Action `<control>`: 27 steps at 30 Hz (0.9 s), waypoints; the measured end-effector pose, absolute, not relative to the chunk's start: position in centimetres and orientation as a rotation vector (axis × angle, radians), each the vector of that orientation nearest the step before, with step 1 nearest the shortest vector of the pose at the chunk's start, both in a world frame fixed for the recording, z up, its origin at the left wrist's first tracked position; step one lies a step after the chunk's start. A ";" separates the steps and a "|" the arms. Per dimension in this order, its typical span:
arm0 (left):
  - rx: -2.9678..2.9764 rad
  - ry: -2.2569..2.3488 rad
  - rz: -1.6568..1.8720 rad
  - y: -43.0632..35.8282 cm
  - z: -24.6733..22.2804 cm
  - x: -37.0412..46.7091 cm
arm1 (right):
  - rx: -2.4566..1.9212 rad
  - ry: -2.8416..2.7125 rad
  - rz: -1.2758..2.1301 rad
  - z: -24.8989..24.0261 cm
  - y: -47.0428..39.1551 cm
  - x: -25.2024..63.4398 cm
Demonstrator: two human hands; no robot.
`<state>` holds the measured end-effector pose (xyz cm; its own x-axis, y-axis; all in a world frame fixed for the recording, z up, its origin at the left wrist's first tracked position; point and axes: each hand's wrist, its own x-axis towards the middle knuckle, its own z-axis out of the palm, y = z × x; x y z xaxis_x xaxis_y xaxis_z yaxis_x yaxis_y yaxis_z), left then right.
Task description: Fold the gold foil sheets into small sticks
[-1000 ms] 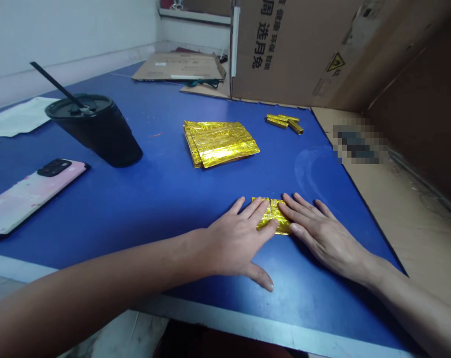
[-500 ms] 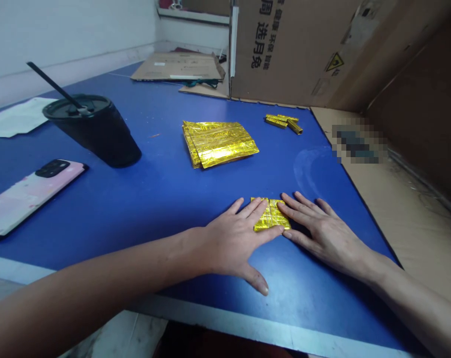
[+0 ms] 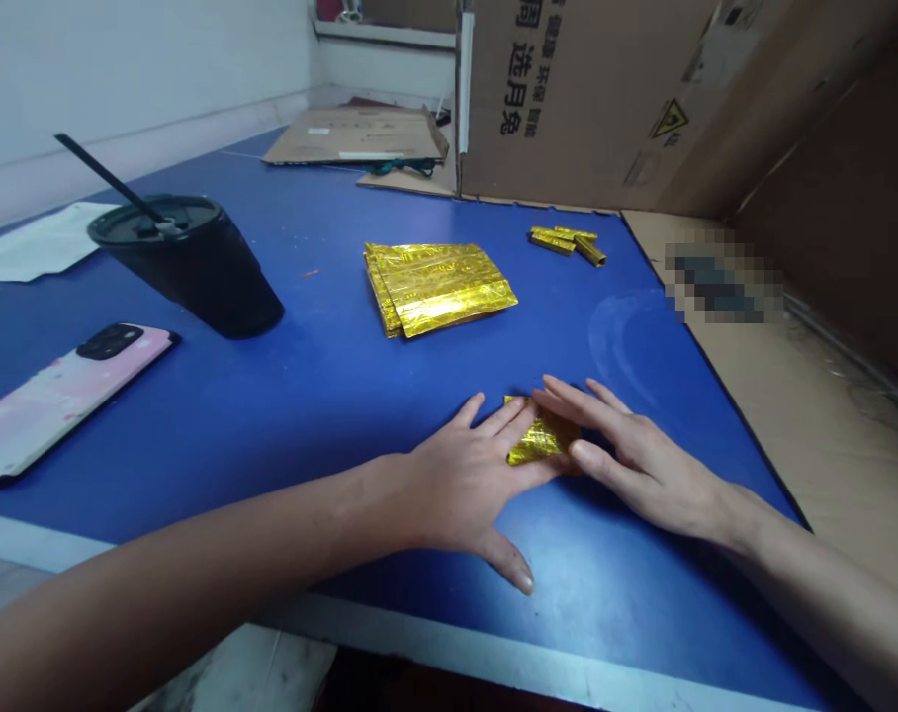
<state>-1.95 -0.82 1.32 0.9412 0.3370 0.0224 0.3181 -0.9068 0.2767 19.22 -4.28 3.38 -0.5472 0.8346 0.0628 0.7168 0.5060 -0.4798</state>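
- Step in hand: looks like folding and flattening a small gold foil piece [image 3: 534, 442], judging by the hands set on it from both sides
- Foil lies on the blue table [image 3: 308, 396], near side of the gold sheet stack [image 3: 449, 287], apart from it
- Left hand [image 3: 464, 485]: fingers spread, palm down, middle ones resting on the foil's left part, index along its near edge; thumb sticks out over bare table, not gripping
- Right hand [image 3: 653, 470]: thumb apart from the fingers, both at the foil's right part; can't tell if they pinch it
- Next move seems to call for left holding the piece down while right runs the crease flat, edges kept square
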 end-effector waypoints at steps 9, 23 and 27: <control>3.035 0.615 0.136 -2.9 1.7 -1.6 | -1.320 -2.471 0.622 1.8 -4.0 19.5; 2.990 0.721 0.106 -4.4 0.3 -2.3 | -1.347 -2.877 0.156 1.3 -4.9 19.1; 2.993 0.673 0.139 -4.0 0.1 -2.6 | -1.340 -2.905 0.150 1.3 -4.9 19.1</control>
